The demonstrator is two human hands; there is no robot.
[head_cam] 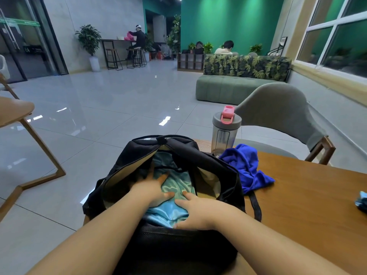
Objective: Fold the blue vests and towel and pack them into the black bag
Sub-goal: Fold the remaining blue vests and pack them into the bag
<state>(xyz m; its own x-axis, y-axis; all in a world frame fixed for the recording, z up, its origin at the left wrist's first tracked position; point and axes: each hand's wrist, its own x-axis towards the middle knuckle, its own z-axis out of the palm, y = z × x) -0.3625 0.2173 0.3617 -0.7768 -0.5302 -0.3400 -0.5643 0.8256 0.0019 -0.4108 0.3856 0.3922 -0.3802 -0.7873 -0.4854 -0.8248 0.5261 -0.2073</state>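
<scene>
The black bag (216, 165) stands open on the wooden table (309, 197) right in front of me. A shiny light-blue garment (174, 190) lies folded inside it. My left hand (152, 188) presses flat on the garment's left side, fingers spread. On its right side rests my right hand (196, 212), fingers straight and palm down. A crumpled royal-blue vest (246, 165) lies on the table just right of the bag. Another small blue cloth (361, 201) shows at the right edge of the view.
A clear bottle with a grey and pink lid (224, 132) stands behind the bag at the table's far edge. A grey chair (282, 112) is beyond the table. Another wooden chair (17, 120) is to the left on the tiled floor.
</scene>
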